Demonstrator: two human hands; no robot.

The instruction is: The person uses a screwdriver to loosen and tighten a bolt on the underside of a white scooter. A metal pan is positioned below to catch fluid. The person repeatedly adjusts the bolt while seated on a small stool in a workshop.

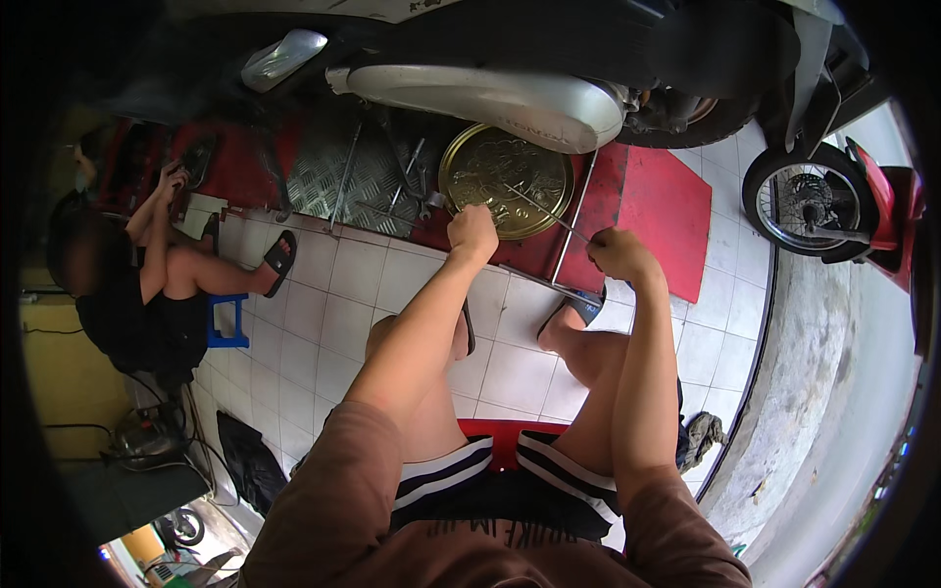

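Head view shows us seemingly mid-work: right hand (621, 257) closed round a thin rod (556, 219), left hand (473, 233) curled, contents unclear, gold tray (549, 167) just beyond its fingers, completion unclear.

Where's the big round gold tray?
In the head view, the gold tray lies at upper centre, just beyond your left hand, near the motorbike's silver cover.

a motorbike workshop, shown by a scooter (480, 98), red platform (667, 216) and hand tools (345, 174).
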